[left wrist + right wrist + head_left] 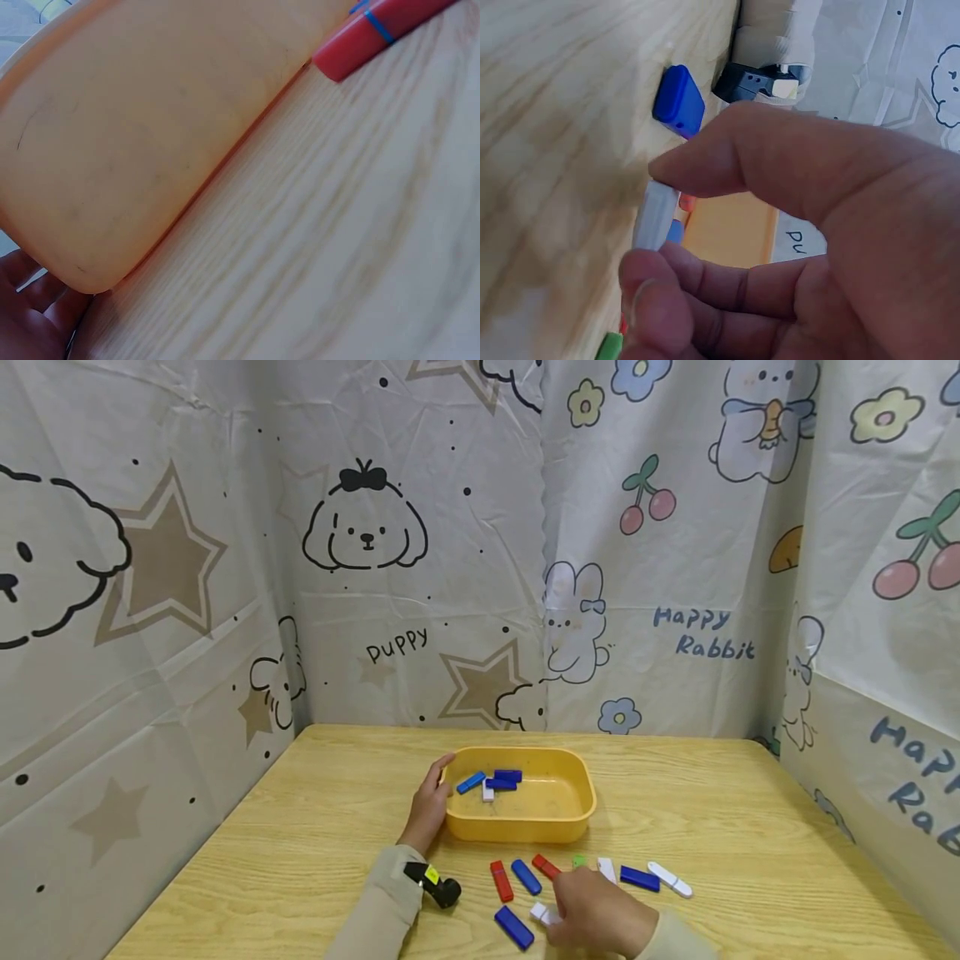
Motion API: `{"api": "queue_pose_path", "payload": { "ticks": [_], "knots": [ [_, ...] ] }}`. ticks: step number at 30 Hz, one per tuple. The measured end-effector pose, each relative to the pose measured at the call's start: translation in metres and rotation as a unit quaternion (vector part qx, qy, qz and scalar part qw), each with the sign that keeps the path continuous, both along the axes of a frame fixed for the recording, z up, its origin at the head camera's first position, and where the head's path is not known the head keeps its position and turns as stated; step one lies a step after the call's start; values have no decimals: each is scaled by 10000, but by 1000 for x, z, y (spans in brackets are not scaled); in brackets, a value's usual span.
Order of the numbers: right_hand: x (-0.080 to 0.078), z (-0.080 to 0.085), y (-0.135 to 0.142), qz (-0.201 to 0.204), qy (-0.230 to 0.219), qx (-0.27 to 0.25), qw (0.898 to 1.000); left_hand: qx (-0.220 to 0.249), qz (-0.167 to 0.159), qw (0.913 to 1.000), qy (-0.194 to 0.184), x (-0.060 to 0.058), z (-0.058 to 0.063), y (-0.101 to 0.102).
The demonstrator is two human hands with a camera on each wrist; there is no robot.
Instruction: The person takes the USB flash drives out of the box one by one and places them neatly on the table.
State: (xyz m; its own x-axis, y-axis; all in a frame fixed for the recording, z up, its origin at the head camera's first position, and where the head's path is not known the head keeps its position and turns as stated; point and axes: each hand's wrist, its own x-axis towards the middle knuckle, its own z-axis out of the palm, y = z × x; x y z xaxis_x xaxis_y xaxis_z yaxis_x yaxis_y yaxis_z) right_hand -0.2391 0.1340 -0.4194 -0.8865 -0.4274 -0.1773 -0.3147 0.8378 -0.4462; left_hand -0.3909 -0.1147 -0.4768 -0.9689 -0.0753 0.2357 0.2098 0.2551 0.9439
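Observation:
My left hand [429, 806] holds the left side of a yellow plastic box [517, 830], its fingers at the rim. In the left wrist view the fingers [46, 291] lie along the outside of the box's wall. Inside the box are blue USB sticks [471, 782] and a white one [488, 791]. Low over the table, my right hand [600, 910] pinches a white USB stick [655, 214] by its ends between thumb and fingers. Around it lie red [502, 881], blue [513, 928] and white USB sticks [670, 878], and a green one [579, 862] partly hidden.
The loose sticks lie on the wooden table [300, 860] in front of the box. A black wrist camera [435, 885] sits on the left sleeve. Printed curtains [420, 610] stand behind the table and on both sides.

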Motion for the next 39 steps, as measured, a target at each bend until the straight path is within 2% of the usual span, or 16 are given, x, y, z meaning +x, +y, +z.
{"api": "queue_pose_path", "payload": {
  "ticks": [5, 14, 39],
  "knots": [
    [2, -1, -2, -183, -126, 245, 9995, -3, -4, 10000, -12, 0, -1, 0],
    [3, -3, -2, -162, -257, 397, 9987, -6, -42, 10000, 48, 0, -1, 0],
    [1, -4, -1, -49, -332, 299, 9990, -10, -48, 10000, 79, 0, -1, 0]
  ]
}}
